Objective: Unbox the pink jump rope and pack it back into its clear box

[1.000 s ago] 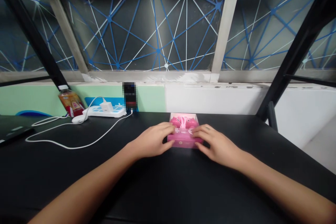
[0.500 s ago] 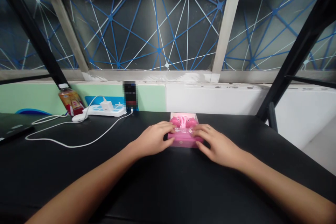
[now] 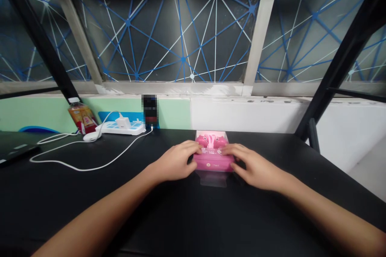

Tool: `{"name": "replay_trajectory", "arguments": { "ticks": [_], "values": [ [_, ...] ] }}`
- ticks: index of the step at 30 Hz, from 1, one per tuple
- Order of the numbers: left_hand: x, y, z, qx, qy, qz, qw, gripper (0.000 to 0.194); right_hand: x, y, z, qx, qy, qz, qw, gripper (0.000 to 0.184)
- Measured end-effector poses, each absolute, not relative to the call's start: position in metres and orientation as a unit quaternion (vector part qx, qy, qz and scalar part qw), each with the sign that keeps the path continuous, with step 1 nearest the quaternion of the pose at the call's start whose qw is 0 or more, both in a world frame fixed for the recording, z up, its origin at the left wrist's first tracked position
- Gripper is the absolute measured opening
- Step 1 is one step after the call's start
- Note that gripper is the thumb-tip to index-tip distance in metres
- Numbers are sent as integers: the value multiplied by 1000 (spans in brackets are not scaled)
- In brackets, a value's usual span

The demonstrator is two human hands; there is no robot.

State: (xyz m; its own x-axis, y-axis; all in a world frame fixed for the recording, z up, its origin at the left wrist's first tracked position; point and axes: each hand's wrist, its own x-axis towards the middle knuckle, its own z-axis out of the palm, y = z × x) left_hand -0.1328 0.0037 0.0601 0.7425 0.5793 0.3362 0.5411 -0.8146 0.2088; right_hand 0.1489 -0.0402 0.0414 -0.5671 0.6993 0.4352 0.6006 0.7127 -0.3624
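Because support from both sides seems steadier, our left hand [image 3: 176, 161] and right hand [image 3: 261, 168] hold the pink box [image 3: 214, 162], fingers half-curled.

Print [image 3: 211, 151] on pink box [image 3: 214, 164] — blurred; flat black device [image 3: 18, 153] — cut by left edge.

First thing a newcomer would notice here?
Probably the bright pink box on the black table, between the left hand and right hand. Next, the blue and white lines across the dark window behind, then the orange-and-red bottle at the back left.
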Motion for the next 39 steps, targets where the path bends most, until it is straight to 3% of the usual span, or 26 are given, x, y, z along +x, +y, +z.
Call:
{"name": "replay_trajectory", "arguments": {
  "ticks": [7,13,19,21,23,26,28,32,39],
  "values": [
    [-135,5,62,933,293,201,60,28,146,-39,38,-398,-865,40,303,25],
    [-133,5,64,930,300,202,69,24,141,-41,39,-418,-859,17,295,27],
    [-133,2,66,933,290,198,80,26,147,-44,46,-419,-866,71,264,25],
    [-133,2,67,933,287,202,80,24,150,-47,49,-414,-871,95,248,32],
    [-133,2,67,932,288,205,77,22,151,-51,49,-413,-877,95,227,52],
    [-134,4,68,931,288,207,80,21,146,-59,51,-415,-886,34,205,73],
    [-135,6,67,930,289,209,86,19,139,-65,53,-397,-898,-15,191,67],
    [-133,10,64,925,294,225,86,17,123,-79,57,-340,-931,-22,131,31],
    [-128,13,56,916,308,249,68,18,114,-90,51,-333,-940,26,72,41]
  ]
}}
